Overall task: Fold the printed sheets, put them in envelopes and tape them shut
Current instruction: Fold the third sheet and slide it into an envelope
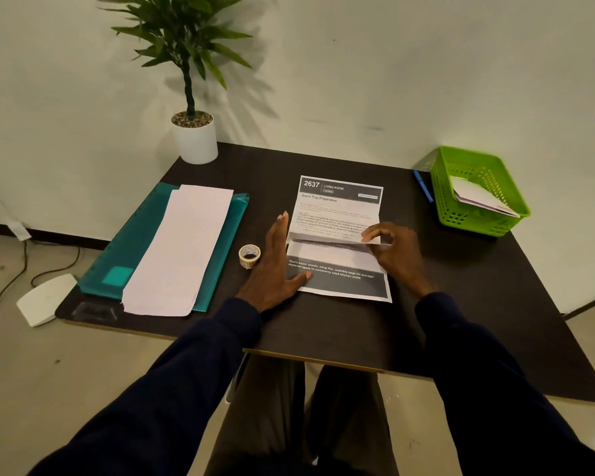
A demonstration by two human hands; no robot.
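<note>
A printed sheet (337, 214) headed "2637 Living Room" lies in the middle of the dark table (461, 304), creased across its middle. My left hand (275, 266) lies flat with straight fingers along the sheet's left edge, its thumb on the dark band at the bottom. My right hand (392, 249) pinches the raised fold at the sheet's right side. A small roll of tape (249, 255) stands just left of my left hand. Long white envelopes (182, 249) are stacked on a teal folder (131, 249) at the left.
A green plastic basket (478, 190) holding white envelopes stands at the back right, with a blue pen (423, 185) beside it. A potted plant (194, 132) occupies the back left corner. A white device (45, 298) and cables lie on the floor at the left.
</note>
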